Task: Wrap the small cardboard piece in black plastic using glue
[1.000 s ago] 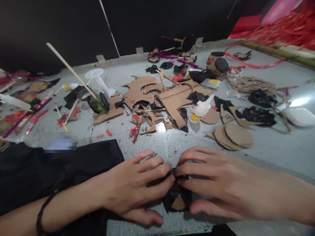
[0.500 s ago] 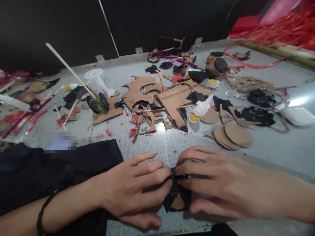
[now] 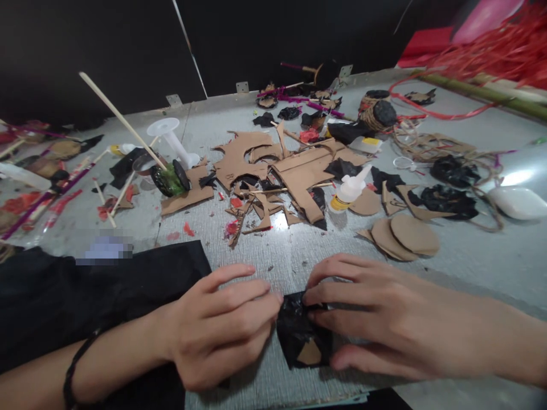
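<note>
A piece of cardboard wrapped in black plastic sheet [image 3: 293, 330] lies flat on the table in front of me, with a bare brown patch showing near its lower edge. My right hand [image 3: 376, 313] holds it down from the right, its fingertips on the top and its thumb by the lower right side. At the left edge of the piece is my left hand [image 3: 226, 322], its fingers loosely bent and slightly apart; its thumb is hidden. I see nothing held in that hand. Under the left forearm spreads a black plastic sheet [image 3: 171, 267].
Cut cardboard scraps [image 3: 248, 156] cover the middle of the table [image 3: 256, 273]. A glue bottle [image 3: 348, 191] stands before cardboard discs [image 3: 414, 234]. At left are a white spool [image 3: 175, 142] and a stick [image 3: 119, 117] rising from a green-and-black roll [image 3: 171, 179]. Twine [image 3: 431, 142] lies at right.
My left hand has drawn back to the left, off the top of the wrapped piece, uncovering more of its black surface. My right hand has stayed in place.
</note>
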Motion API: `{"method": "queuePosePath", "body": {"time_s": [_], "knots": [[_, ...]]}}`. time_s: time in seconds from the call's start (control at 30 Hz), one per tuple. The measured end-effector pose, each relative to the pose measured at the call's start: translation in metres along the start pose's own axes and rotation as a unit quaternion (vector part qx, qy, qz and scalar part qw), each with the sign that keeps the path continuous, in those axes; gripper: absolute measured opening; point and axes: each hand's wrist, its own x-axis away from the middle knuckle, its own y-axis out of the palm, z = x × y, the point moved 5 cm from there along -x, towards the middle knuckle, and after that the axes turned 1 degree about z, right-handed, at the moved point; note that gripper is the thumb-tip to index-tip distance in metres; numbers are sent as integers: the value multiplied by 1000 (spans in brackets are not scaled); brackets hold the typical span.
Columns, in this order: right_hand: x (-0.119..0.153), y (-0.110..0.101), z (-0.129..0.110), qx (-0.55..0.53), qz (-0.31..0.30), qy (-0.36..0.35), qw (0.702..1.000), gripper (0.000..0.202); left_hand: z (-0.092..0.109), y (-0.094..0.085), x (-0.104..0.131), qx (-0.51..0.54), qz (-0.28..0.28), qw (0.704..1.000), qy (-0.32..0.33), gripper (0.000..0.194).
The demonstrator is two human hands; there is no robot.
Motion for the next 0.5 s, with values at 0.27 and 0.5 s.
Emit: {"method": "queuePosePath", "body": {"time_s": [0.27, 0.5], "knots": [[2, 3, 0, 18, 6, -23, 1000, 36, -7, 15, -1, 20, 10, 1000, 7, 31], [2, 4, -1, 15, 8, -16, 1000, 39, -3, 25, 2, 100, -36, 992, 62, 58]]}}
